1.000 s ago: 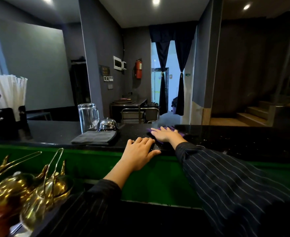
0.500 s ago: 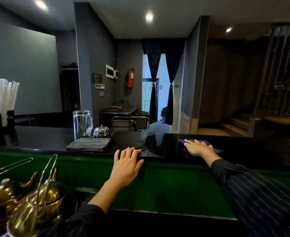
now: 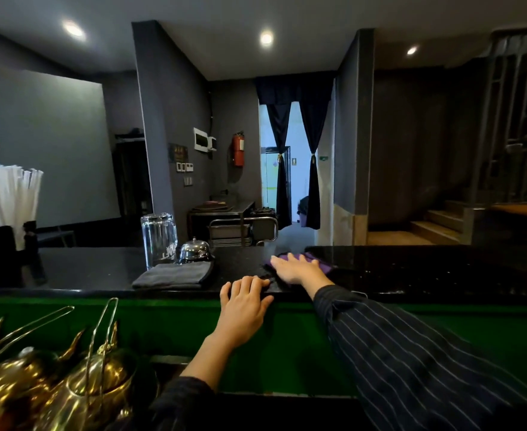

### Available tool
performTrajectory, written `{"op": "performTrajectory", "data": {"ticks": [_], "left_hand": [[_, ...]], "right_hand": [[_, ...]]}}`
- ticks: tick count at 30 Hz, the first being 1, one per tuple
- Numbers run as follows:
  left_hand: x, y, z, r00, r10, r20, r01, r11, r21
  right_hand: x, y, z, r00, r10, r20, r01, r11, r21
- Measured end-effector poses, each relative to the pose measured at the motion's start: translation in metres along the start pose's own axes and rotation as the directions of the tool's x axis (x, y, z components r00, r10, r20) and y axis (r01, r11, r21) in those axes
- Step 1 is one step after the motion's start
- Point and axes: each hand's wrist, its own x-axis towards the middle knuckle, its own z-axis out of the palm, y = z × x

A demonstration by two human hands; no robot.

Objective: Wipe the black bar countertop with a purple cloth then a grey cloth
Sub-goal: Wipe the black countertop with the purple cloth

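The black bar countertop (image 3: 411, 272) runs across the middle of the view above a green front panel. My right hand (image 3: 296, 269) lies flat, palm down, on the purple cloth (image 3: 322, 264), which shows only at the hand's far and right edges. My left hand (image 3: 245, 306) rests on the counter's near edge, fingers together over the rim, holding nothing. A folded grey cloth (image 3: 175, 275) lies on the counter to the left of both hands.
An upturned clear glass (image 3: 159, 239) and a chrome service bell (image 3: 195, 250) stand behind the grey cloth. White straws in a holder (image 3: 10, 200) are at far left. Brass teapots (image 3: 53, 390) sit below at lower left. A staircase (image 3: 436, 222) rises beyond the counter at right.
My right hand slid the purple cloth right along the counter, then back left toward the middle. My left hand stayed on the counter edge.
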Motion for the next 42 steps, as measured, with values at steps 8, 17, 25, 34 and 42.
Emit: {"op": "performTrajectory", "data": {"ticks": [8, 17, 25, 34, 42], "left_hand": [[-0.003, 0.006, -0.007, 0.998, -0.052, 0.030, 0.051, 0.998, 0.026], [-0.006, 0.010, -0.007, 0.997, -0.042, 0.058, 0.041, 0.999, 0.019], [0.004, 0.021, -0.010, 0.984, -0.014, 0.176, -0.008, 0.992, 0.127], [0.004, 0.015, -0.016, 0.973, -0.008, 0.230, -0.022, 0.991, 0.129], [-0.010, 0.018, -0.002, 1.000, -0.005, 0.004, 0.004, 0.990, 0.143]], "right_hand": [[-0.036, 0.036, -0.006, 0.988, -0.130, 0.085, 0.125, 0.990, 0.059], [-0.052, 0.165, -0.023, 0.955, 0.295, -0.022, -0.295, 0.955, 0.025], [-0.019, 0.098, -0.014, 0.854, 0.514, -0.079, -0.517, 0.856, -0.021], [-0.013, 0.014, 0.001, 0.993, -0.087, 0.080, 0.086, 0.996, 0.010], [-0.008, 0.022, 0.003, 0.987, -0.132, 0.091, 0.131, 0.991, 0.022]]}}
